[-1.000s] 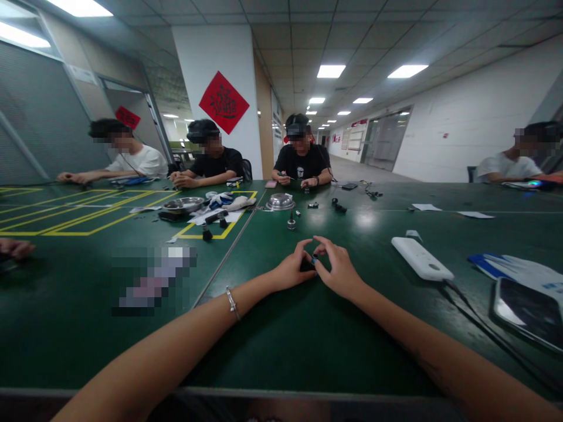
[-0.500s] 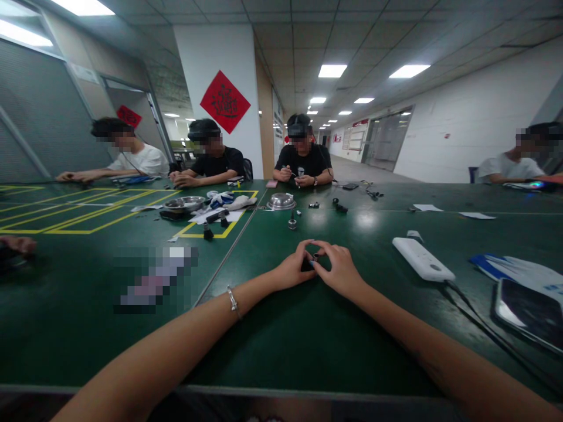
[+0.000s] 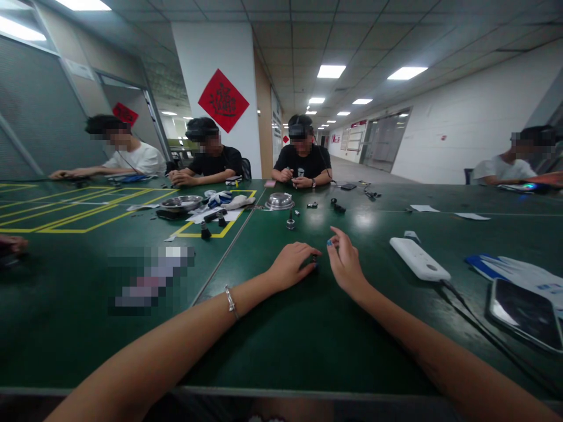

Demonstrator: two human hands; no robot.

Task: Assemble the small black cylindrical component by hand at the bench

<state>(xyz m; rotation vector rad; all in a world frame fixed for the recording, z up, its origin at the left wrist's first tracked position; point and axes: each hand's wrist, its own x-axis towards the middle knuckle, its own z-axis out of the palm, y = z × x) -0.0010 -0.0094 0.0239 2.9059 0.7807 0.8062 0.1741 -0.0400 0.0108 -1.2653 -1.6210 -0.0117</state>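
Observation:
My left hand [image 3: 291, 265] is closed on a small dark metal part [image 3: 314, 258], pinched between thumb and fingertips just above the green table [image 3: 272, 346]. The part is mostly covered by the fingers, so its exact kind does not show. To its right, my right hand [image 3: 345, 261] is raised a little way off with fingers apart, holding nothing. Beyond both hands, a small round metal piece with an upright stem [image 3: 290, 223] stands on the table. A shiny metal bowl [image 3: 280, 201] lies upside down behind it.
On the right lie a white power bank [image 3: 420, 259] with a black cable, a phone [image 3: 525, 313] and a white-and-blue glove [image 3: 519, 272]. Dark cylindrical parts [image 3: 206, 231] and a metal dish [image 3: 181, 203] are at left. Several people sit around the table.
My right hand has let go of the small part and moved away to the right, its fingers spreading. The left hand keeps its pinch on the part.

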